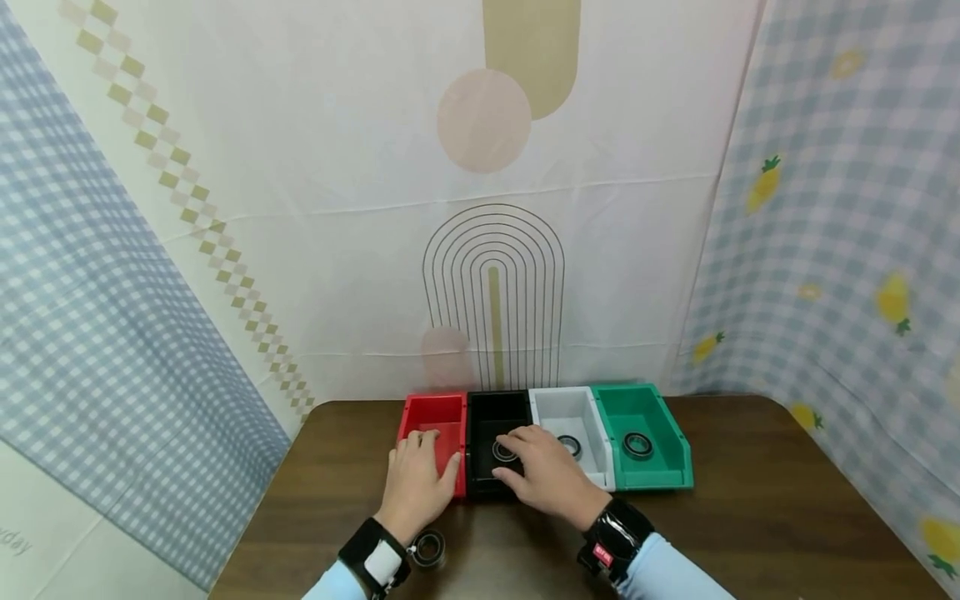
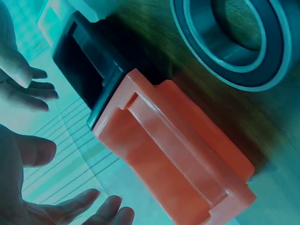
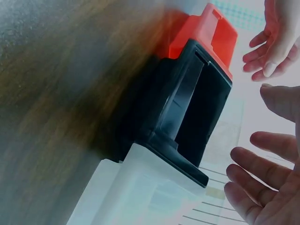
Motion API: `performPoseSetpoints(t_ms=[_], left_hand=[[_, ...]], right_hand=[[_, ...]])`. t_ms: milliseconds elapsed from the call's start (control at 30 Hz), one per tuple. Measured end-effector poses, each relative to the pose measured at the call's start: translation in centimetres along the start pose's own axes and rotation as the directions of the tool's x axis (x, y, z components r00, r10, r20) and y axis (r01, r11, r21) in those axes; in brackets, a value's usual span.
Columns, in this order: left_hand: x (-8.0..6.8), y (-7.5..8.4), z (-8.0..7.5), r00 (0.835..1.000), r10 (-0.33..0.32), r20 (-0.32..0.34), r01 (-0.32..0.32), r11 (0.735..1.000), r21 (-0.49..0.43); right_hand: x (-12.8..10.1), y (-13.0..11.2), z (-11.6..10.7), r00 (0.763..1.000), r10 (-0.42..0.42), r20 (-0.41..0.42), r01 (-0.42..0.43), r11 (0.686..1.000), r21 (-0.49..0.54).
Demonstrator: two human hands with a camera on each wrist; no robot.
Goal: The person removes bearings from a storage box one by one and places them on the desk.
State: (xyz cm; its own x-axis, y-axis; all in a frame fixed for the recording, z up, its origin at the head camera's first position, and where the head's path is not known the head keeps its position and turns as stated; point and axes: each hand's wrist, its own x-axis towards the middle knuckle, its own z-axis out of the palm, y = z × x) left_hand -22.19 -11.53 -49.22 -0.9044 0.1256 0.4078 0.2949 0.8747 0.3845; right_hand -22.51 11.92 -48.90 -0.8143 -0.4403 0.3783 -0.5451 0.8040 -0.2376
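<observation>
Four small bins stand side by side at the back of the table: red point(image 1: 435, 401), black point(image 1: 495, 410), white point(image 1: 558, 407) and green point(image 1: 637, 396). A black ring bearing lies in the black bin point(image 1: 504, 451), another in the white bin point(image 1: 570, 445), a third in the green bin point(image 1: 637, 444). My left hand point(image 1: 435, 457) hovers over the red bin's front with straight fingers and holds nothing. My right hand point(image 1: 517, 455) is spread over the black bin's front, just above its bearing, and is also empty. The wrist views show both hands, left point(image 2: 61, 185) and right point(image 3: 267, 136), open above the bins.
One more ring bearing point(image 1: 429, 548) lies on the brown table point(image 1: 750, 500) beside my left wrist; it also fills the top of the left wrist view point(image 2: 234, 42). Patterned cloth hangs behind and at both sides of the table.
</observation>
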Motion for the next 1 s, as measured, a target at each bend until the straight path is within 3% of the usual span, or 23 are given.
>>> performPoseSetpoints(t_ms=[233, 700, 1000], left_hand=[[0.0, 0.3, 0.2, 1.0, 0.002, -0.003, -0.003, 1.0, -0.017], [1.0, 0.9, 0.8, 0.996, -0.046, 0.072, 0.051, 0.997, -0.063], [3.4, 1.6, 3.1, 0.986, -0.124, 0.11, 0.13, 0.99, -0.048]], right_hand=[[0.2, 0.5, 0.1, 1.0, -0.009, -0.021, 0.009, 1.0, -0.013], [0.3, 0.8, -0.6, 0.999, 0.04, 0.0, -0.04, 0.999, 0.007], [0.2, 1.0, -0.6, 0.998, 0.059, -0.019, -0.059, 0.998, 0.017]])
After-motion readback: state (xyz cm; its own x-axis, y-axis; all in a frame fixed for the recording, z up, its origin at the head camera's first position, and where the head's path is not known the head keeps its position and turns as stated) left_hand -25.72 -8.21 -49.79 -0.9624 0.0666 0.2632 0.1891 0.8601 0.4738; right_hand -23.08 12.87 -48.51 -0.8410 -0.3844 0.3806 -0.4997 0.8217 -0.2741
